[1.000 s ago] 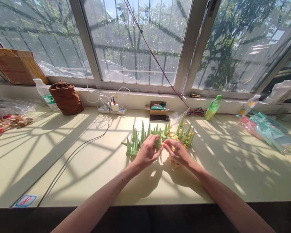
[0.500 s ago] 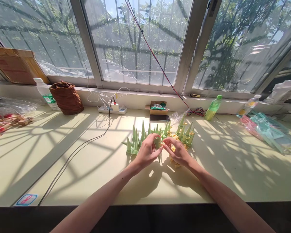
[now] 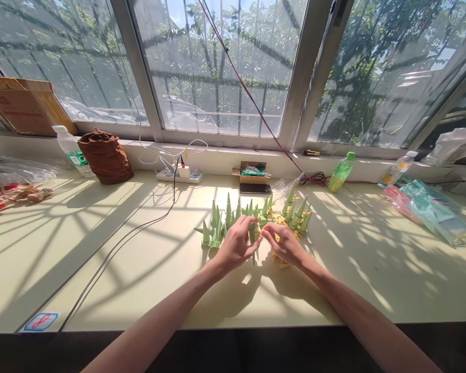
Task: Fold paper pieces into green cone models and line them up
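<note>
My left hand [image 3: 236, 241] is closed round a green plastic watering spike [image 3: 252, 234], held with its pointed end downward just above the table. Opposite it, the fingertips of my right hand [image 3: 283, 242] pinch a small yellow piece [image 3: 260, 235] against the spike's side near the top; fingers partly cover it. Several green spikes [image 3: 216, 228] stand point up to the left, and one lies on its side. More spikes with yellow parts [image 3: 296, 215] are grouped behind my right hand. A heap of small yellow pieces [image 3: 280, 257] lies beneath that hand, partly hidden.
A small open carton [image 3: 253, 179] and a dark phone [image 3: 255, 189] sit behind the spikes. The power strip [image 3: 179, 177] trails a black cable across the table. A green bottle [image 3: 340, 172], plastic packets [image 3: 435, 210] and a brown bag [image 3: 105, 157] stand farther out.
Both hands stay at nearly the same spot. The spike tilted slightly in my left hand and swung back, while my right fingertips shifted a little at the yellow piece.
</note>
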Tool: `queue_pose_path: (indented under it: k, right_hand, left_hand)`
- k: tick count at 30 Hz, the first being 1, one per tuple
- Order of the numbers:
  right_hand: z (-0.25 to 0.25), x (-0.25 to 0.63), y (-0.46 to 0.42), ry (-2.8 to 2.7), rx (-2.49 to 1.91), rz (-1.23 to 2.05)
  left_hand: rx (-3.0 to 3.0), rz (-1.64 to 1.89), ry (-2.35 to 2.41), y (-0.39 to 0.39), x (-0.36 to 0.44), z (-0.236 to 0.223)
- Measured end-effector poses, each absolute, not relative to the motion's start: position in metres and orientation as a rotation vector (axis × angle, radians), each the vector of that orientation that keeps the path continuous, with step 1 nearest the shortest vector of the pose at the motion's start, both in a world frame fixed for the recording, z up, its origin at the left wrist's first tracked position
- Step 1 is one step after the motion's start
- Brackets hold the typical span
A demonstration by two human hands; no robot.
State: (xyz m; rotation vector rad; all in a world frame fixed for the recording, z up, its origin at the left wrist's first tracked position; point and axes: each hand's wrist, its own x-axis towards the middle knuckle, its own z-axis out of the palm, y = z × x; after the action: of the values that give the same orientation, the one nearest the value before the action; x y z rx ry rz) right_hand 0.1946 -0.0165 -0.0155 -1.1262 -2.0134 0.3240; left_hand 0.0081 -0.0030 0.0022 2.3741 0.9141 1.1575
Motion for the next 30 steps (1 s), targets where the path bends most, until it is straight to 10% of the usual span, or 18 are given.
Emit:
queue_pose_path:
  k: [30]
  right_hand:
    - [-0.0178, 0.1952, -0.0153, -2.027, -1.135, 0.333]
  left_hand:
    - [2.440, 1.118, 0.945, -0.0031, 0.0108, -0.0037]
